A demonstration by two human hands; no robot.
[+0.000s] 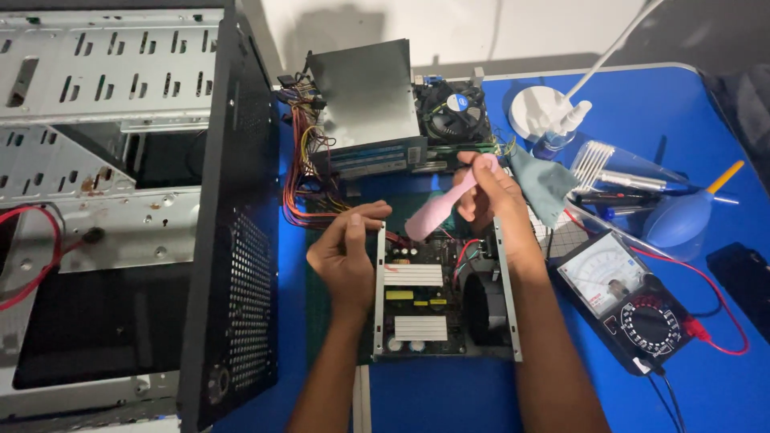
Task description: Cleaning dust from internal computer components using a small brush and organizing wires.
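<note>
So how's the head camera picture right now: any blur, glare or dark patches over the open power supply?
Head view: the pink brush in the right hand is smeared by motion blur; the left hand and the open power supply are sharp; light is even on the blue table, with soft shadows; the computer case interior is dark; edges bow slightly from the wide lens.

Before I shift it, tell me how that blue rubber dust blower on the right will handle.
The blue dust blower looks like a soft hollow bulb, so it will probably squash under the fingers and feel light. Its rounded body lies on its side, so a push may roll it. The thin orange nozzle would likely swing round as it turns.
</note>
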